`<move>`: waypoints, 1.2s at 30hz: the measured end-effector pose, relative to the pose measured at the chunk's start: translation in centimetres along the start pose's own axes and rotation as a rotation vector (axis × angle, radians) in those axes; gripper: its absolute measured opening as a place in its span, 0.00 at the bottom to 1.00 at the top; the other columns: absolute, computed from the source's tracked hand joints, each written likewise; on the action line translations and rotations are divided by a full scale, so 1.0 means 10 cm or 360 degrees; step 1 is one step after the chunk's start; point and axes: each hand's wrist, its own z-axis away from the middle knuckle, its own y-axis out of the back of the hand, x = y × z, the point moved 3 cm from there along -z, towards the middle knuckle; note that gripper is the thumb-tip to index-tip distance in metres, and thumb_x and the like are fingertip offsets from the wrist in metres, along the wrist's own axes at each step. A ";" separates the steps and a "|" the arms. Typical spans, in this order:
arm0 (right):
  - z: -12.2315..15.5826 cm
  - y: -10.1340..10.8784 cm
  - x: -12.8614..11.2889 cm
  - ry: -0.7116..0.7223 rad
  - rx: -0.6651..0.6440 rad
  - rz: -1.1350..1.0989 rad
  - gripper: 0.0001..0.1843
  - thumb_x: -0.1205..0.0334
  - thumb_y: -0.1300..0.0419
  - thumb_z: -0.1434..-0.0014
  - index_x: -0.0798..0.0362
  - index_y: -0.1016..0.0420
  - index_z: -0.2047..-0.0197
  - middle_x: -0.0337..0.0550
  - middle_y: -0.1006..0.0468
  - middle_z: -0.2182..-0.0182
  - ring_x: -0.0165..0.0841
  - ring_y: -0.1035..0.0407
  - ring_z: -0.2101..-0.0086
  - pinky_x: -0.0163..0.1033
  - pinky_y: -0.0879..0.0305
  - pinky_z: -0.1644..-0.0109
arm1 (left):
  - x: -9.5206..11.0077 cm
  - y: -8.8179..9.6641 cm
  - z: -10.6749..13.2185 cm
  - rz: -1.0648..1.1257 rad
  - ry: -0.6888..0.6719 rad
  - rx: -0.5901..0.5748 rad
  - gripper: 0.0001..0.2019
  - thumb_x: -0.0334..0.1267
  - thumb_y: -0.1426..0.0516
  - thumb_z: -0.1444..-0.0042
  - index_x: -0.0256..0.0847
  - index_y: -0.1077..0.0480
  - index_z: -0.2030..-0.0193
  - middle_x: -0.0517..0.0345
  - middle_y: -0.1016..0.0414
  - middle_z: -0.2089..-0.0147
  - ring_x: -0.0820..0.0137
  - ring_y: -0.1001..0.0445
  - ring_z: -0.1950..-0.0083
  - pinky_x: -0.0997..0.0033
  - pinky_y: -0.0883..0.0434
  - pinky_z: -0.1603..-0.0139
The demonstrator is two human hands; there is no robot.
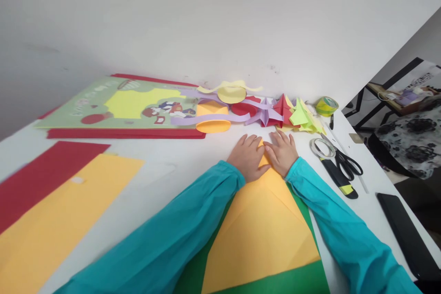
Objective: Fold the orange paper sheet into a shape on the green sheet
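Observation:
A large orange sheet of paper (262,239), folded to a narrow tip at its far end, lies over a green cutting mat or sheet (275,283). At that tip, my left hand (247,156) grips the paper from the left, its fingers bent over the edge. My right hand (281,152) holds the same tip from the right, with its thumb on the paper close to the left thumb. Creases run down the sheet toward me. My palms and sleeves hide parts of the paper's far edges.
Left lie an orange sheet (99,193) and a dark red sheet (55,165). Behind is a decorated green poster (127,112) beside folded paper shapes (284,110). Scissors (347,165), clear tape (323,148), a utility knife (339,179), yellow-green tape (326,105) and a black phone-like slab (406,234) are right.

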 end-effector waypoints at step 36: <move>0.00 -0.07 0.02 -0.0032 -0.0014 -0.0059 0.23 0.55 0.57 0.32 0.46 0.30 0.40 0.51 0.39 0.37 0.48 0.52 0.36 0.62 0.57 0.36 | 0.01 -0.01 0.02 -0.0010 -0.0092 0.0053 0.25 0.49 0.44 0.45 0.30 0.28 0.49 0.35 0.27 0.47 0.50 0.31 0.47 0.43 0.41 0.38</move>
